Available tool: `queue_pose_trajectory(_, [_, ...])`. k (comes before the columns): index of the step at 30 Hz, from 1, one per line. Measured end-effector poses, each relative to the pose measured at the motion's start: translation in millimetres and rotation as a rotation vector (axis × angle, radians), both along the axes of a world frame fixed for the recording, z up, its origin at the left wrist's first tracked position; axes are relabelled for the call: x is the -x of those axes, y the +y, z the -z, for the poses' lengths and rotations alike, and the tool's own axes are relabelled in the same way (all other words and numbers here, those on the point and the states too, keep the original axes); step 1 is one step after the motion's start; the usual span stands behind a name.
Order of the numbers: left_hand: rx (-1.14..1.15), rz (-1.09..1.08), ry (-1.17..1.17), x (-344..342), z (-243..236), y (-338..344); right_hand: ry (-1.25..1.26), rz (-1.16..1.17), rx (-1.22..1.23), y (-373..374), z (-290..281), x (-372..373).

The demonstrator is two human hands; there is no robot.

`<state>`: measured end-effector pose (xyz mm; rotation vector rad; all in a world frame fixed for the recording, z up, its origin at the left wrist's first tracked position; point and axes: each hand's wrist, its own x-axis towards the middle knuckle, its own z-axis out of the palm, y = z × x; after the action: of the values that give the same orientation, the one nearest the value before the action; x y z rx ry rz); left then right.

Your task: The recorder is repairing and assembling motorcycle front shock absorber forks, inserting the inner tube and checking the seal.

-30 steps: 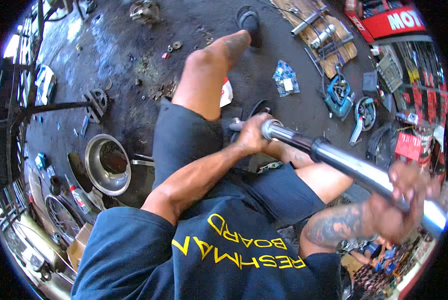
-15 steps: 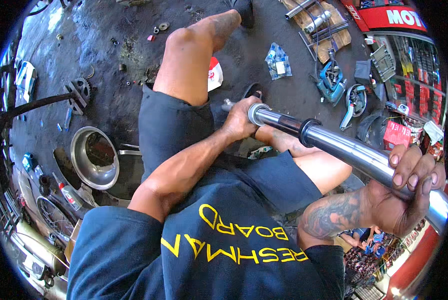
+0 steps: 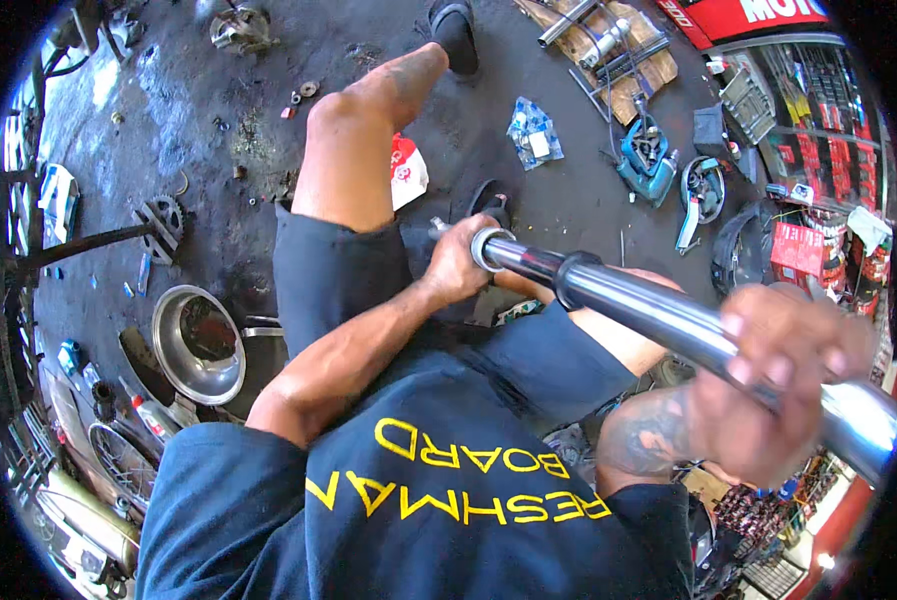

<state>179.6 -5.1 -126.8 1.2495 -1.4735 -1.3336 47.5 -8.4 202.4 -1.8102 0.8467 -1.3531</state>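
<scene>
A shiny motorcycle fork tube (image 3: 658, 308) runs slantwise from above my lap to the right edge. My left hand (image 3: 456, 265) is closed round its lower end, just behind a pale metal collar (image 3: 490, 250); the part inside that fist is hidden. A black ring (image 3: 574, 278), probably a seal, sits round the tube a short way up from the collar. Further up, my right hand (image 3: 783, 385) wraps over the chrome, its fingers smeared by motion. Past that hand, the tube's far end runs into the dark rim of the picture.
On the dark floor lie a metal basin (image 3: 198, 390), a toothed sprocket (image 3: 158, 230), a blue plastic packet (image 3: 534, 134) and a blue power tool (image 3: 650, 165). Metal rods rest on a wooden board (image 3: 658, 75). Red boxes (image 3: 798, 252) stand at the right.
My right hand has slid down the tube toward my left hand and is now blurred. The collar end and my left hand sit slightly further left and lower, and the whole view has shifted.
</scene>
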Motion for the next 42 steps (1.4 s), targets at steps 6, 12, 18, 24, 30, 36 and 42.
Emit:
queue_pose_trajectory(6, [-0.005,0.007,0.035,2,0,3,-0.096,-0.086,-0.053,-11,14,-6])
queue_pose_trajectory(12, [-0.062,0.020,0.011,3,-15,0,-0.105,0.035,-0.055,-7,12,-15])
queue_pose_trajectory(18, [0.068,0.064,-0.051,0,-8,-3,-0.167,-0.027,-0.123,-6,34,3])
queue_pose_trajectory(24, [-0.029,0.081,-0.003,-4,-4,0,-0.122,-0.383,-0.057,-30,29,3])
queue_pose_trajectory(30, [-0.005,-0.014,0.013,8,-5,-10,-0.168,-0.046,0.039,10,37,-12])
queue_pose_trajectory(36, [0.035,0.233,0.075,8,1,0,-0.312,-0.269,-0.126,-23,37,8])
queue_pose_trajectory(42, [0.016,0.074,-0.010,7,2,-16,-0.340,0.050,-0.039,-27,49,24])
